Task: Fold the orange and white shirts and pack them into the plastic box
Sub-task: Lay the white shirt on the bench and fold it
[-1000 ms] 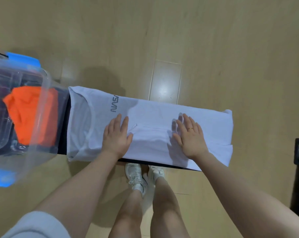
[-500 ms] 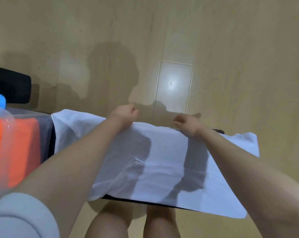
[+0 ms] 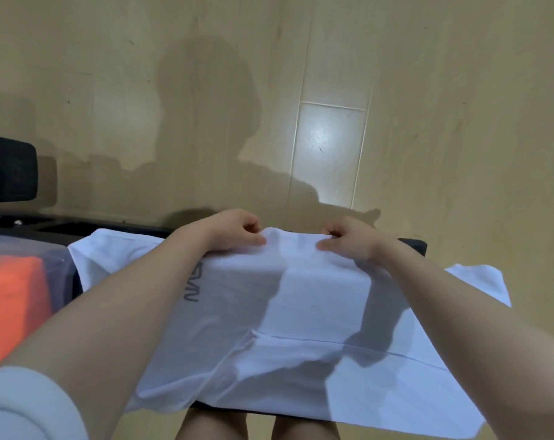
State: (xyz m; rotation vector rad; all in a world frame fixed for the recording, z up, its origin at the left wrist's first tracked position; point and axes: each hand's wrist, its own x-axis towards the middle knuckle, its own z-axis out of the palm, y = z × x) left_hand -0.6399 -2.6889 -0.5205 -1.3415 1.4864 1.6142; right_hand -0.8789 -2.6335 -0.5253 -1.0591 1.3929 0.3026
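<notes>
Both hands pinch the far edge of the white shirt [image 3: 301,312]. L hand [image 3: 234,230] & R hand [image 3: 348,239] are close together, fingers curled on the cloth. Shirt lies across a black bench [image 3: 412,244]. Orange shirt [image 3: 12,306] sits in the plastic box [image 3: 56,258], far left, just beside the white one.

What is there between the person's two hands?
In the head view, only a raised stretch of the white shirt's far edge spans between the left hand and the right hand; both pinch it.
</notes>
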